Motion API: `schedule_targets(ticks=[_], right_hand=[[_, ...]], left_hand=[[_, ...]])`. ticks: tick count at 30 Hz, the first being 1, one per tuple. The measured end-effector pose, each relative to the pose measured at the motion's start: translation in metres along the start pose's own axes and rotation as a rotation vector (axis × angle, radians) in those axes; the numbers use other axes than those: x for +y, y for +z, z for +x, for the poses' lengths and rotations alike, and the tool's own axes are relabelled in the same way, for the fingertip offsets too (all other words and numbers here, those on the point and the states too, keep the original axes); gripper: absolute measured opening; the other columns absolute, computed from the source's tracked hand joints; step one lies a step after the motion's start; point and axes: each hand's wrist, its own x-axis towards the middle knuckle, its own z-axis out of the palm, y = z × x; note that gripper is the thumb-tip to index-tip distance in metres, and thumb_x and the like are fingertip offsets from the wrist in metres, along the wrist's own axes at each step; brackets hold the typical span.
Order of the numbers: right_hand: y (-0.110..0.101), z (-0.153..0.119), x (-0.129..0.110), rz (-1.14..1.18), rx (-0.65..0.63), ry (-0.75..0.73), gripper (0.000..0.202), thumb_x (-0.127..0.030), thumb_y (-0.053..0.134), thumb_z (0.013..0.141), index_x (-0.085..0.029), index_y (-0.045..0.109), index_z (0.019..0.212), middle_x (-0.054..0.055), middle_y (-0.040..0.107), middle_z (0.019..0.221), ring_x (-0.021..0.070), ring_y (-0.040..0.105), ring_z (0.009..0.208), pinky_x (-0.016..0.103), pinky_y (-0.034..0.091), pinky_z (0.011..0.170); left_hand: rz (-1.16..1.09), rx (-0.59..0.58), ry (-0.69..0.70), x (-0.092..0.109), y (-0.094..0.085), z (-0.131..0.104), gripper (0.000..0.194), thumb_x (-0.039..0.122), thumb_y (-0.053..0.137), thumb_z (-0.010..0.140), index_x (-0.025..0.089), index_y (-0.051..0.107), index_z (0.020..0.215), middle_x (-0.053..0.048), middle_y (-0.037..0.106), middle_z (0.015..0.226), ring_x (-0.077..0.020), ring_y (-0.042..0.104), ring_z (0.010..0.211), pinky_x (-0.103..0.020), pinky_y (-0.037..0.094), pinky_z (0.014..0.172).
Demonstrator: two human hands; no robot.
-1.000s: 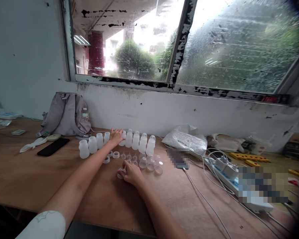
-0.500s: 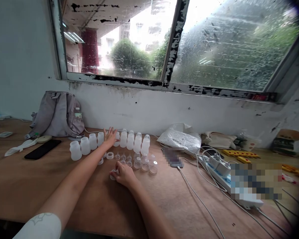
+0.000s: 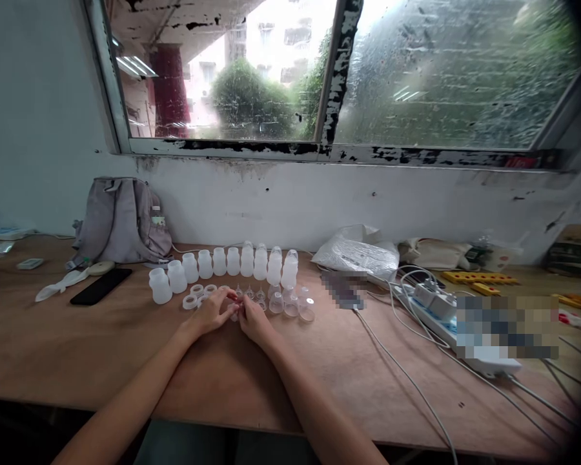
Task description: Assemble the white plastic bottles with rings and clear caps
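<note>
My left hand [image 3: 215, 310] and my right hand [image 3: 255, 319] meet low over the table, fingertips pinched together around a small pale piece that they mostly hide. Just behind them stand clear bottle nipples [image 3: 250, 292], partly covered by my fingers. White screw rings [image 3: 190, 302] lie left of the nipples, beside my left hand. Clear dome caps [image 3: 291, 309] are grouped to the right of my right hand. Farther back, a curved row of frosted baby bottles [image 3: 161, 289] stands upright. Several at its right end, such as the capped bottle [image 3: 289, 270], wear clear domes.
A grey backpack [image 3: 119, 223] leans against the wall at left, with a black phone [image 3: 101, 287] in front of it. On the right lie a silvery plastic package [image 3: 356, 253], a white power strip [image 3: 489, 356] and trailing cables. The table's [image 3: 126, 361] front edge runs below my arms.
My left hand has come back from the bottle row to meet my right hand. The right hand has lifted slightly from the tabletop. The view has shifted a little.
</note>
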Motion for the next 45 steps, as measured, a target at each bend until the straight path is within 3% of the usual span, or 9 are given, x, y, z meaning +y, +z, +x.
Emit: schedule_targets(ticks=[5, 10, 16, 22, 28, 36, 45], right_hand=[[-0.001, 0.001, 0.006, -0.001, 0.118, 0.038, 0.02, -0.01, 0.036, 0.072, -0.016, 0.045, 0.088, 0.005, 0.057, 0.075, 0.0156, 0.054, 0.068, 0.025, 0.039, 0.063], [0.001, 0.001, 0.007, 0.022, 0.118, 0.02, 0.028, -0.007, 0.038, 0.066, -0.016, 0.045, 0.092, 0.004, 0.054, 0.076, 0.0147, 0.052, 0.068, 0.024, 0.04, 0.062], [0.002, -0.001, 0.006, 0.032, 0.078, -0.002, 0.037, -0.004, 0.038, 0.06, -0.017, 0.042, 0.095, 0.007, 0.051, 0.091, 0.0162, 0.05, 0.082, 0.027, 0.041, 0.071], [-0.001, -0.003, 0.003, 0.017, 0.042, 0.024, 0.036, -0.007, 0.039, 0.066, -0.016, 0.04, 0.1, 0.007, 0.051, 0.091, 0.0155, 0.051, 0.076, 0.027, 0.042, 0.068], [0.0, -0.002, 0.002, 0.043, 0.003, 0.005, 0.035, -0.01, 0.042, 0.068, -0.018, 0.039, 0.102, 0.007, 0.053, 0.097, 0.0141, 0.053, 0.077, 0.026, 0.042, 0.07], [-0.001, -0.003, -0.001, 0.022, -0.008, -0.006, 0.03, -0.011, 0.044, 0.069, -0.018, 0.043, 0.098, 0.003, 0.054, 0.083, 0.0132, 0.052, 0.072, 0.024, 0.041, 0.067], [0.0, -0.002, 0.002, -0.114, 0.018, 0.125, 0.016, -0.02, 0.041, 0.077, -0.019, 0.05, 0.09, 0.003, 0.055, 0.081, 0.0138, 0.051, 0.067, 0.024, 0.039, 0.063]], left_hand=[[-0.06, -0.092, -0.017, -0.001, -0.003, 0.001, 0.039, 0.034, 0.06, 0.068, 0.021, 0.046, 0.102, -0.005, 0.054, 0.1, -0.0202, 0.05, 0.094, -0.034, 0.04, 0.083], [-0.017, -0.05, 0.001, -0.003, -0.002, -0.001, 0.03, 0.028, 0.058, 0.068, 0.021, 0.048, 0.096, -0.004, 0.055, 0.095, -0.0193, 0.051, 0.091, -0.033, 0.04, 0.082], [0.065, -0.046, 0.008, -0.007, -0.006, -0.001, 0.028, 0.036, 0.059, 0.068, 0.021, 0.052, 0.09, -0.005, 0.052, 0.104, -0.021, 0.049, 0.098, -0.035, 0.037, 0.087], [0.143, -0.085, -0.053, -0.024, -0.012, -0.005, 0.026, 0.042, 0.057, 0.069, 0.022, 0.055, 0.086, -0.005, 0.049, 0.11, -0.0223, 0.044, 0.104, -0.038, 0.031, 0.092], [0.161, -0.085, -0.025, -0.021, -0.013, -0.006, 0.045, 0.044, 0.059, 0.066, 0.025, 0.049, 0.106, -0.005, 0.047, 0.114, -0.0221, 0.041, 0.107, -0.037, 0.03, 0.094], [0.229, -0.061, -0.033, -0.023, -0.013, -0.006, 0.034, 0.04, 0.057, 0.07, 0.025, 0.052, 0.1, -0.004, 0.049, 0.111, -0.0219, 0.043, 0.105, -0.038, 0.029, 0.092], [0.336, -0.025, -0.113, -0.035, -0.015, -0.008, 0.035, 0.051, 0.052, 0.069, 0.024, 0.058, 0.089, -0.005, 0.052, 0.107, -0.0227, 0.042, 0.104, -0.039, 0.026, 0.093]])
